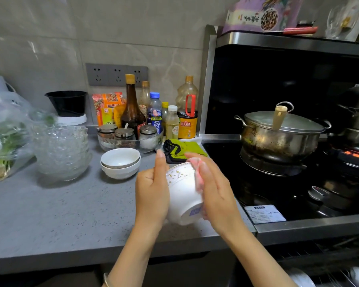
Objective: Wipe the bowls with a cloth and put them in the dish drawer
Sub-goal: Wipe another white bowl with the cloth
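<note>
- Our left grip [151, 191], a bare hand, holds a white bowl [182, 195] from the left, forefinger straight up along the rim
- The bowl is tipped on its side over the front edge of the table [60, 214], near its right end beside the stove [278, 195]; its foot faces us and its gold-patterned rim faces away
- Our right grip [214, 189] lies with fairly flat fingers on the bowl's right side, pressing a pink cloth [197, 175] to the wall; only a strip of cloth shows between fingers and bowl; the thumb is hidden
- Two white bowls [120, 162] sit stacked upright at mid-table, to the left beyond the hands; glass bowls [62, 150] stand stacked just left of them; a bag of greens [4, 137] lies at the left edge
- Bottles [133, 108] and a glass dish of jars [124, 135] line the back edge; a green-and-black mitt [182, 149] lies at the back right corner
- A lidded steel pot [282, 131] sits on a burner
- Under the stove a rack [332, 274] with white dishes partly shows
</note>
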The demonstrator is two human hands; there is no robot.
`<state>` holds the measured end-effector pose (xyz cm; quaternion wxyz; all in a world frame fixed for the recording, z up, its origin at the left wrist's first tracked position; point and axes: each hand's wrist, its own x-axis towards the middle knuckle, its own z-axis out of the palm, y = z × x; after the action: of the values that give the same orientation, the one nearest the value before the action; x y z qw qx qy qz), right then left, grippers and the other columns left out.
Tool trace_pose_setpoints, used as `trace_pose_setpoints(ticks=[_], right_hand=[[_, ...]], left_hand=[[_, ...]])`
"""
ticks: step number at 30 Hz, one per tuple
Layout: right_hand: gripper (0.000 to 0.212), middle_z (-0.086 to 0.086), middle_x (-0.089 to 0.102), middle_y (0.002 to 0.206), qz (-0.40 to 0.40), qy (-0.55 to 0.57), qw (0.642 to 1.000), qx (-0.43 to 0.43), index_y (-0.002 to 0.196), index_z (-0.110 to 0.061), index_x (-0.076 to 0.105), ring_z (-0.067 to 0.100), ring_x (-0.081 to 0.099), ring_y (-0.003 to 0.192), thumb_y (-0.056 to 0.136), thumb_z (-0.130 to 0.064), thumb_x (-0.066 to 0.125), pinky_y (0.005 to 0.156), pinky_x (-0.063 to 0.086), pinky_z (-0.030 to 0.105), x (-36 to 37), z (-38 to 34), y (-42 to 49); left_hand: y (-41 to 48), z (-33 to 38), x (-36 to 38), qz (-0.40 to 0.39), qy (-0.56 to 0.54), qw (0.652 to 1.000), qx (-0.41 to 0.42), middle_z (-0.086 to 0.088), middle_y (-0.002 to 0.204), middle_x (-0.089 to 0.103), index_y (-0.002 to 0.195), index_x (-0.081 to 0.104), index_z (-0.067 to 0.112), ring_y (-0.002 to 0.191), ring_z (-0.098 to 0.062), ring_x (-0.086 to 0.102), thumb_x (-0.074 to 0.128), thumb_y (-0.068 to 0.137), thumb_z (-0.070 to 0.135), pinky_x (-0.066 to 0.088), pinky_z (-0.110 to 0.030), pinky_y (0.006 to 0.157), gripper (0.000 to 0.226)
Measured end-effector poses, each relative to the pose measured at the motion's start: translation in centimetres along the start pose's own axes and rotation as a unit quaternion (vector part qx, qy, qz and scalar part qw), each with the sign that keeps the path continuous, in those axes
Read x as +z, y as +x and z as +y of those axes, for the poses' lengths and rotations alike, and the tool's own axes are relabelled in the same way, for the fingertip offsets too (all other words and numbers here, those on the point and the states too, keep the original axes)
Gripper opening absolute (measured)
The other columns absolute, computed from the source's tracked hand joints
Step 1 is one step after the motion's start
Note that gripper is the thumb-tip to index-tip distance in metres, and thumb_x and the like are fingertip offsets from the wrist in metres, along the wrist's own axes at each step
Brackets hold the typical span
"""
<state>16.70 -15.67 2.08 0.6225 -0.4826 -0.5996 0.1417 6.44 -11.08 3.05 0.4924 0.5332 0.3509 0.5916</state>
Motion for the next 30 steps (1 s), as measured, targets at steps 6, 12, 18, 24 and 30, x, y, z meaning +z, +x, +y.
trace_pose_setpoints(ticks=[6,12,18,24,30], right_hand=[[0.076,0.009,0.039,0.048,-0.030,0.061,0.983,0.173,0.095,0.017,0.045,0.008,0.039,0.029,0.095,-0.058,0.035,0.030,0.028,0.017,-1.3,-0.7,0.3],[0.049,0.007,0.042,0.040,-0.053,0.043,0.988,0.141,0.052,-0.020,0.041,0.016,0.040,0.026,0.087,-0.054,0.036,0.029,0.026,0.017,-2.0,-1.4,1.1],[0.050,-0.007,0.046,0.045,-0.113,-0.098,0.989,0.017,0.053,-0.027,0.047,0.006,0.046,0.039,0.096,-0.053,0.044,0.038,0.029,0.014,-2.0,-0.9,2.0],[0.046,-0.008,0.047,0.049,-0.069,-0.094,0.993,0.010,0.057,-0.029,0.046,0.006,0.047,0.045,0.095,-0.052,0.035,0.043,0.031,0.014,-0.7,0.8,0.9],[0.052,-0.025,0.047,0.138,-0.032,-0.119,0.992,0.000,0.137,-0.036,0.047,-0.004,0.039,0.131,0.096,-0.055,0.023,0.107,0.034,0.022,0.4,1.2,-1.1]], left_hand=[[0.2,0.8,-1.3,-0.013,-0.072,0.996,-0.052,0.000,0.048,0.062,0.041,0.061,0.021,0.044,-0.011,0.061,0.043,0.095,0.044,0.045,-0.019,0.044,0.062],[0.8,1.2,-2.4,-0.102,0.045,0.994,0.004,0.000,0.047,0.058,0.053,0.060,0.005,0.047,-0.002,0.055,0.033,0.094,0.047,0.043,-0.009,0.052,0.064],[2.2,1.6,-2.5,-0.214,0.276,0.929,0.128,-0.008,0.057,0.061,0.058,0.064,0.008,0.056,-0.018,0.055,0.020,0.087,0.077,0.043,-0.036,0.064,0.086],[1.4,0.6,-1.1,-0.143,0.287,0.929,0.187,0.001,0.038,0.043,0.044,0.046,0.008,0.042,-0.012,0.043,0.017,0.091,0.061,0.033,-0.034,0.052,0.077],[0.6,0.0,-0.6,0.017,0.117,0.990,0.079,0.000,0.038,0.049,0.047,0.047,0.008,0.040,-0.010,0.047,0.026,0.097,0.048,0.034,-0.027,0.047,0.068]])
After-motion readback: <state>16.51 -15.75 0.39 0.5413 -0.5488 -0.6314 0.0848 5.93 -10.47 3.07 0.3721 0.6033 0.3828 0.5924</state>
